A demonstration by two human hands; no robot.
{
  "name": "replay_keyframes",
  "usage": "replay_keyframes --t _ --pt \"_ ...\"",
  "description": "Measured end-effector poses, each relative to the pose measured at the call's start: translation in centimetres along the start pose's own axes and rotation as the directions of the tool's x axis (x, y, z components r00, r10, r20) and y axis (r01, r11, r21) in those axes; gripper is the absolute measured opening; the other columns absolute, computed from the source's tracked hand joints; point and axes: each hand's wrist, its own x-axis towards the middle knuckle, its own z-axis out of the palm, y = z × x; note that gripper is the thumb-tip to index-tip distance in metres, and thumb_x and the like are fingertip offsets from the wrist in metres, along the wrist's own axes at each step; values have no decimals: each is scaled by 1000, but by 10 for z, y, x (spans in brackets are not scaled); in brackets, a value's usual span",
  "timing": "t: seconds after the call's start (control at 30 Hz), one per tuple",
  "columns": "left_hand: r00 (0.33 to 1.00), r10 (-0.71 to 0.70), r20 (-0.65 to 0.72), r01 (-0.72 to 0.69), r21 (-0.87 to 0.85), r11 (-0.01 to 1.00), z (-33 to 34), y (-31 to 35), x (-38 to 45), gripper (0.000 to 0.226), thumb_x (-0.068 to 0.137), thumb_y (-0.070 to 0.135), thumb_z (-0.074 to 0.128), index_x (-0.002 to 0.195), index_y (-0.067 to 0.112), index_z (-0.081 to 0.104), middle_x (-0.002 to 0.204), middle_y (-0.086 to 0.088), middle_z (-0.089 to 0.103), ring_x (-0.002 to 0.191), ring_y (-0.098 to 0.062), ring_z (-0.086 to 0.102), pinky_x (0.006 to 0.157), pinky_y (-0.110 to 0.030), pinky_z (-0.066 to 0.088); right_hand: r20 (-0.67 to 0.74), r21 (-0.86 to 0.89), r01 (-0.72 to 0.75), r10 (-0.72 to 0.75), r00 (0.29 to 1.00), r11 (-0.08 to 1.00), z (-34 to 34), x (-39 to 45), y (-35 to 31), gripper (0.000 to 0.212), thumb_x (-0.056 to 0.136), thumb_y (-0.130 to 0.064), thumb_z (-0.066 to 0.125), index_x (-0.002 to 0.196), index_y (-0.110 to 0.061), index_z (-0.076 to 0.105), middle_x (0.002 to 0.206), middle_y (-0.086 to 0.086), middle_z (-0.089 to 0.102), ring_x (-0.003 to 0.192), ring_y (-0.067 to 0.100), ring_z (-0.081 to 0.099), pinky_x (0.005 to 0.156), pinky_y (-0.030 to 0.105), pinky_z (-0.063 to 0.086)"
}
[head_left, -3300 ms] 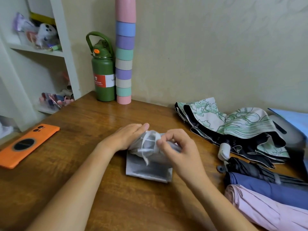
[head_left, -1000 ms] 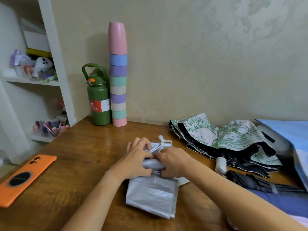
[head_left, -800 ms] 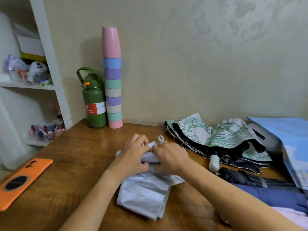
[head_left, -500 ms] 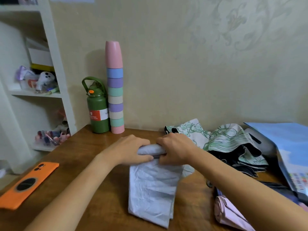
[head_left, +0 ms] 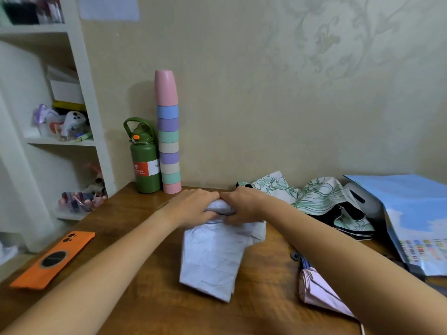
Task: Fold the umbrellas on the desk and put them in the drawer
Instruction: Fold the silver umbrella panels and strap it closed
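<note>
Wooden bench (head_left: 135, 308) against pale patterned wall. Mid-bench: silver umbrella (head_left: 212, 257), canopy lying flat toward viewer; left hand (head_left: 193, 207) and right hand (head_left: 244, 206) side by side, fingers curled round its rolled far end. Back left: green flask (head_left: 145, 163) beside stacked pastel cups (head_left: 168, 131). Near left edge: orange phone (head_left: 55, 258). Right: green-printed umbrella (head_left: 321, 197) loose, pink umbrella (head_left: 319, 290) folded, blue folder (head_left: 418, 213). White shelves (head_left: 79, 93) at left, cluttered with small items.
</note>
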Motion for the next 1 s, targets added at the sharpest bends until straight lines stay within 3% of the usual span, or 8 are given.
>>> replay_keyframes --t 0.13,0.23,0.43,0.53,0.73,0.8,0.93,1.0 --pt "991 -58 123 71 -104 992 -8 -4 3 33 77 61 63 90 31 62 90 10 70 83 -13 65 75 -46 56 -48 -40 52 -53 997 998 1 1 2 42 90 -46 65 121 -19 56 110 9 70 97 34 66 73 37 48" --pt "973 -15 232 26 -46 999 -20 -4 6 29 85 55 65 97 28 64 99 6 72 90 -16 66 81 -45 55 -9 5 43 -43 999 999 -2 1 2 42 87 -46 69 119 -20 58 111 6 70 99 32 65 77 38 51" --pt "996 85 4 -84 167 982 -30 13 0 24 93 50 57 98 28 49 105 1 69 96 -29 65 69 -39 45 321 394 -218 88 943 893 -43 -13 12 46 72 -67 80 104 -38 66 108 -11 71 102 16 66 96 38 53" --pt "995 83 -48 -74 154 985 -27 15 -2 32 93 58 56 100 28 49 105 2 69 96 -28 65 71 -42 49 254 263 -176 108 961 948 -47 -13 7 55 74 -66 80 111 -27 68 105 -6 72 98 20 66 90 36 53" --pt "950 5 313 60 -196 979 -39 6 -4 36 93 59 63 109 26 65 103 6 70 90 -15 64 81 -38 52 -20 -116 10 -12 1000 993 -37 -15 -5 52 83 -70 67 104 -23 66 99 7 71 92 31 66 67 33 40" --pt "975 31 218 -7 -110 994 -36 2 -5 32 94 59 62 102 28 61 100 5 70 89 -16 64 80 -42 53 -51 -108 -5 0 999 994 -31 -16 -5 57 82 -74 65 105 -22 65 100 8 71 93 32 66 69 35 45" --pt "991 126 -36 -117 191 975 -23 3 -12 21 92 48 59 95 31 47 98 7 67 89 -24 65 74 -43 52 252 277 -166 95 963 946 -40 -21 0 48 74 -65 80 101 -27 68 102 -1 75 95 24 68 85 36 55" --pt "980 146 -137 -113 223 968 -13 6 -13 18 89 41 59 98 30 48 99 7 66 89 -24 65 72 -42 52 281 306 -188 100 954 933 -42 -24 2 54 68 -66 84 103 -26 71 99 -3 76 93 21 70 88 38 57"
